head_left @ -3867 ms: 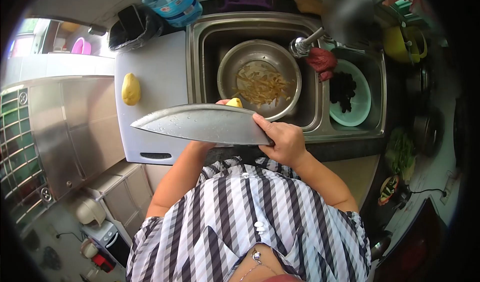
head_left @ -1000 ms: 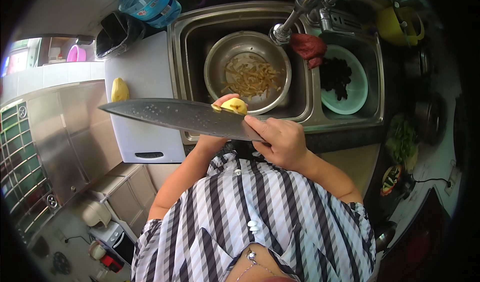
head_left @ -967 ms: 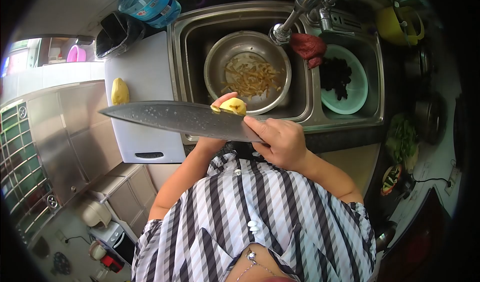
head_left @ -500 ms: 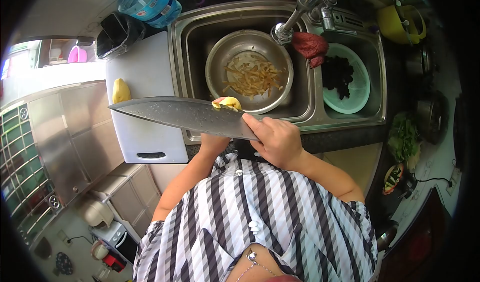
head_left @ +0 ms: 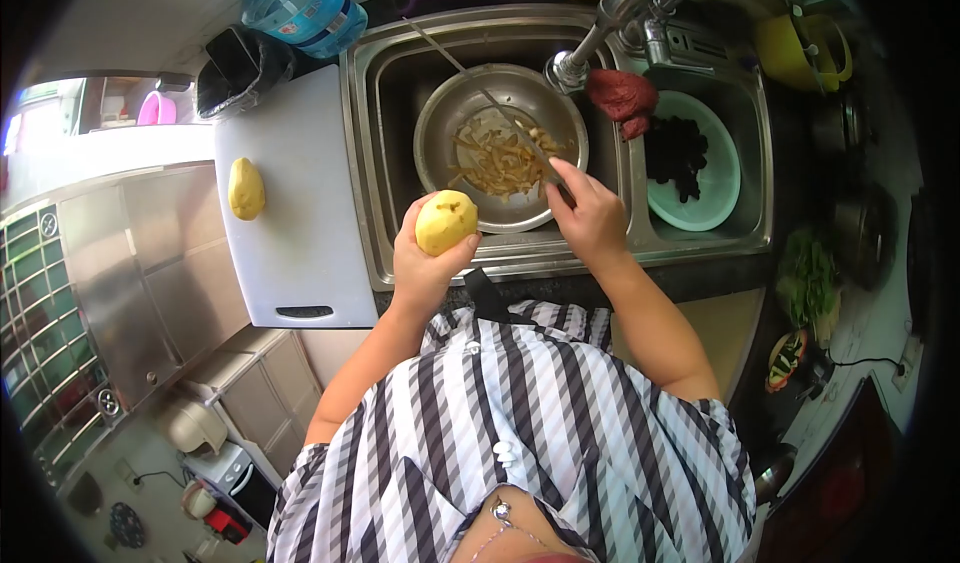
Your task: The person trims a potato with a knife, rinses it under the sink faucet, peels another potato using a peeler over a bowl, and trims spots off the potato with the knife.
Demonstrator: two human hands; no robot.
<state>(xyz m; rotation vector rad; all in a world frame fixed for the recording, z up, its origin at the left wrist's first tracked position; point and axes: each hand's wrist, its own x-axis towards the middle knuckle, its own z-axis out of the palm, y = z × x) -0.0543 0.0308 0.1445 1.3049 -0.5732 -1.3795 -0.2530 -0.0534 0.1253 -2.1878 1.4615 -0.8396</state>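
A peeled yellow potato (head_left: 446, 223) with brown marks on its top sits in my left hand (head_left: 423, 266), fingers wrapped round it. My right hand (head_left: 590, 218) grips the handle of a large kitchen knife (head_left: 476, 84). Its blade is seen nearly edge-on, slanting up and left over the sink. Below the blade, a metal bowl (head_left: 428, 153) holds brown peel strips (head_left: 490, 163) and stands in the left sink basin. A second peeled potato (head_left: 246, 189) lies on the white cutting board (head_left: 305, 213) to the left.
In the right basin (head_left: 755, 163), a green bowl (head_left: 728, 163) contains dark pieces (head_left: 680, 153). The faucet (head_left: 570, 68) and a red cloth-like item (head_left: 622, 101) hang over the sink divider. A blue bottle (head_left: 310, 18) and a lined bin (head_left: 235, 71) stand back left.
The knife has swung from lying across the potato to the right, over the bowl, and turned edge-on. My left hand with the potato is now in plain view.
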